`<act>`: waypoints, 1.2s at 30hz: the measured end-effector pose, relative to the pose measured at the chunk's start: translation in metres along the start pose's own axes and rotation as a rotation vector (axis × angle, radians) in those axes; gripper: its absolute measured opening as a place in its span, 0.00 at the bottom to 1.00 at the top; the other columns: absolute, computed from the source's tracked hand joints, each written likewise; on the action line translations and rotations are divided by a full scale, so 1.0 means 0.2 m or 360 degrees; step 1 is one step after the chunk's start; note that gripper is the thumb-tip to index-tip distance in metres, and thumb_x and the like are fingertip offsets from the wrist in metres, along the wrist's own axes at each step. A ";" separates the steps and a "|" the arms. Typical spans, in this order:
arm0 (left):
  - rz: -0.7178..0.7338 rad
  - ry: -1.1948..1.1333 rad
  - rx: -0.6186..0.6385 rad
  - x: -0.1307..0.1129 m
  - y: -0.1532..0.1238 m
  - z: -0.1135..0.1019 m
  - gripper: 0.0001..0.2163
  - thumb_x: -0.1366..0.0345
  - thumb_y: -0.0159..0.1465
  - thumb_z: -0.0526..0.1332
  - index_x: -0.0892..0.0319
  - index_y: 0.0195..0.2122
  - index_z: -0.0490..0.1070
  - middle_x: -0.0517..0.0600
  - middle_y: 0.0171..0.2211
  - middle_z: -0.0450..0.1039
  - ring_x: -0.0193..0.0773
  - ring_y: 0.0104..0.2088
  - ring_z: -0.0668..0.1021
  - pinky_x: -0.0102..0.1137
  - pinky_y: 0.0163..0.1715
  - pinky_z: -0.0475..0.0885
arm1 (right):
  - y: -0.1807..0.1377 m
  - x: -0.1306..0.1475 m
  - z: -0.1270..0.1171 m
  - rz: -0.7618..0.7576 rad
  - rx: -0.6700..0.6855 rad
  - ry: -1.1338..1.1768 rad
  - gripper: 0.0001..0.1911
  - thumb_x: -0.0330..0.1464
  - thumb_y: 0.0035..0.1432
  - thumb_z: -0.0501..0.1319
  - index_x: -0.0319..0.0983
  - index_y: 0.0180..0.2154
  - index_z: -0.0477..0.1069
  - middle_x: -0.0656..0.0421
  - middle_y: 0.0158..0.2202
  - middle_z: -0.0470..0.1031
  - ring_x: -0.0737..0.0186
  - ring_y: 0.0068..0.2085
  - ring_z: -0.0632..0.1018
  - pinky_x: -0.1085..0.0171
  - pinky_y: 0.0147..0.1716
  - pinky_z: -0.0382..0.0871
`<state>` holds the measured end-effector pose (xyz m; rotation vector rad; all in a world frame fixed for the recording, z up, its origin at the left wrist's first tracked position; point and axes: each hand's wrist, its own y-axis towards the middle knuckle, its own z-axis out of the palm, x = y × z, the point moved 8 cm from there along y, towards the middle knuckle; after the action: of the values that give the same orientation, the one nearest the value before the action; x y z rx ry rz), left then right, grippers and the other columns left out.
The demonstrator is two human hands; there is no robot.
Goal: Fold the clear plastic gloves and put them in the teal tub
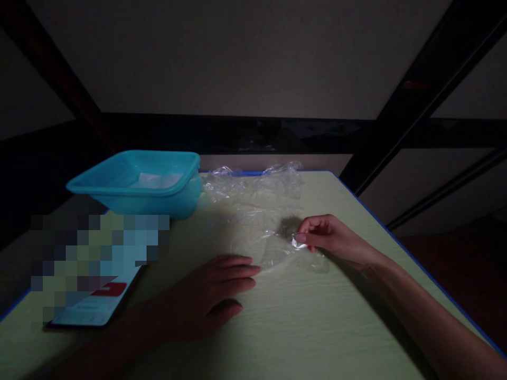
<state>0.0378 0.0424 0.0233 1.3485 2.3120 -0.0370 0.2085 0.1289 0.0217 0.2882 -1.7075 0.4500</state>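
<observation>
Your right hand (327, 232) pinches clear plastic (263, 216) reaching the far edge of the worktop (301, 327); your left hand (212, 287), fingers uncurled, likely steadies it.

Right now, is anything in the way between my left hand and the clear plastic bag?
Nothing visible stands between your left hand and the clear plastic bag; I can't tell whether they touch. Your right hand pinches the bag farther right, and the blue basin and phone sit off to the left.
</observation>
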 end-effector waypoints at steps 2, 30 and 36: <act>-0.0009 -0.0015 -0.0012 0.00 0.00 0.00 0.15 0.68 0.62 0.56 0.60 0.51 0.65 0.54 0.56 0.65 0.42 0.57 0.65 0.40 0.54 0.64 | 0.00 0.01 0.00 -0.0016 -0.0011 -0.0003 0.16 0.40 0.42 0.68 0.36 0.20 0.68 0.66 0.15 0.64 0.74 0.18 0.63 0.70 0.19 0.53; -0.0079 -0.0165 -0.0031 0.03 0.00 -0.01 0.19 0.65 0.62 0.56 0.58 0.56 0.61 0.55 0.57 0.64 0.43 0.57 0.65 0.40 0.55 0.61 | -0.13 0.17 0.10 -0.0437 0.0387 -0.0580 0.10 0.32 0.48 0.66 0.36 0.32 0.69 0.59 0.30 0.71 0.66 0.32 0.70 0.66 0.30 0.63; -0.0052 -0.0160 -0.0132 0.01 0.00 -0.04 0.14 0.69 0.61 0.57 0.59 0.49 0.66 0.56 0.52 0.69 0.43 0.53 0.69 0.40 0.52 0.66 | -0.08 0.12 0.10 -0.0352 0.0279 -0.0394 0.06 0.32 0.51 0.62 0.37 0.31 0.68 0.61 0.26 0.69 0.68 0.28 0.70 0.67 0.27 0.65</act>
<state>0.0342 0.0466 0.0294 1.2394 2.2270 -0.0183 0.1924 0.1069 0.0442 0.6765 -1.8531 0.4131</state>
